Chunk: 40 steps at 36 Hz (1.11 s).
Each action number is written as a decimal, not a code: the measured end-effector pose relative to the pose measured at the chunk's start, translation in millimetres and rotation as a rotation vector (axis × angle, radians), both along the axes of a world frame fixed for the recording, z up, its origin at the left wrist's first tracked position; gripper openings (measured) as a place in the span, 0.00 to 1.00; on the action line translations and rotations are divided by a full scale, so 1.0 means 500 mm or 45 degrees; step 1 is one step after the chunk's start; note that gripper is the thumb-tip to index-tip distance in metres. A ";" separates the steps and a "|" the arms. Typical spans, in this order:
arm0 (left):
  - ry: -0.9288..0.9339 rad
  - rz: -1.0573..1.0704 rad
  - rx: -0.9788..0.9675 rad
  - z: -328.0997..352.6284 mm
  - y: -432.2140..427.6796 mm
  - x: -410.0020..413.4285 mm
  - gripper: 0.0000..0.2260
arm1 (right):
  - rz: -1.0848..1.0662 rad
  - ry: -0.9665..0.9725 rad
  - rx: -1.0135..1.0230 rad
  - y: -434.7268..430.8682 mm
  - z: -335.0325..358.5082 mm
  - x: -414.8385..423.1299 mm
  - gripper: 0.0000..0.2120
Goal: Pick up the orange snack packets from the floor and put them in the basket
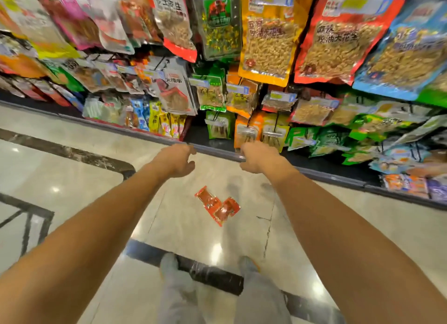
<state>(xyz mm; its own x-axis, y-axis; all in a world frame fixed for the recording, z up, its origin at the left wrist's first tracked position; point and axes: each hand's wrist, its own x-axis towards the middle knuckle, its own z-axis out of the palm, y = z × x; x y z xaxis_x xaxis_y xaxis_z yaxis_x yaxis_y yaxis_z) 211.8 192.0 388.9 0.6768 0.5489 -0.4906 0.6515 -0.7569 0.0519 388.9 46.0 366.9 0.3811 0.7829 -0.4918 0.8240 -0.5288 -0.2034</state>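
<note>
Basically, head view only, so one pass. Both arms were stretched forward over the floor (pixel 72 140), nothing in either hand. Left hand (pixel 175 160) was loosely curled with fingers apart, holding nothing. Right hand (pixel 257 158) likewise loose and empty, its knuckles near the shelf base edge (pixel 338 176); couldn't tell whether it touched that edge.

Orange snack packets (pixel 217 205) lay on the tile between the two forearms, below both hands and well short of the shoes (pixel 169 263). Looked like two or three packets overlapping in one small cluster; exact count unclear. No hand was touching them.

Basket: not visible anywhere in view. A dark frame at far left (pixel 31 217) could be part of one, couldn't confirm.

Shelf racks (pixel 266 45) behind were full of hanging snack bags, not part of the job.

Progress estimate: essentially zero from what showed. No packets lifted, none seen in a basket. Everything left: reach down, grab the cluster, locate the basket, drop them in.
</note>
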 end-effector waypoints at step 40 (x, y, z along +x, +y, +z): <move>-0.008 -0.937 0.000 -1.620 0.303 -0.018 0.24 | -1.630 0.395 0.031 0.157 -1.571 -0.285 0.26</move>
